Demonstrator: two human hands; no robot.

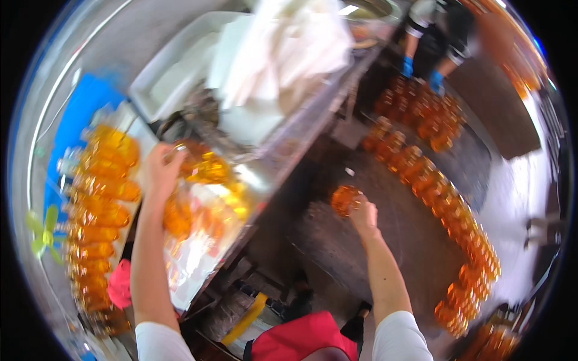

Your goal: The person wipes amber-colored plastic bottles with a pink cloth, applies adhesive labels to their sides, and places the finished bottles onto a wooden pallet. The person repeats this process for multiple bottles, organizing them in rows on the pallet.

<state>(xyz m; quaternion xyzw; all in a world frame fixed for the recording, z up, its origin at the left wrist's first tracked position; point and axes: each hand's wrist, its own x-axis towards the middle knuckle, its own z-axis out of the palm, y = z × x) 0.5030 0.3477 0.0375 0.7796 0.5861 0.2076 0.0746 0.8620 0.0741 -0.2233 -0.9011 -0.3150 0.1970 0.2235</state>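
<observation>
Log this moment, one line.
left hand: near amber transparent bottles, grip unclear; right hand: holding rounded amber transparent bottle; rightward: curved amber bottle row

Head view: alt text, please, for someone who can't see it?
A person's right hand has an amber bottle in its grip over a dark surface; the left hand is by more bottles. A row of bottles curves at right, with a co-worker's blue-gloved hands beyond.

Right of the right hand (365, 215) and its amber bottle (345, 200), dark tabletop (418, 243) leaves room to pass until a curved bottle row (444, 203); a second bottle row (99, 213) crowds the left hand (161, 171).
</observation>
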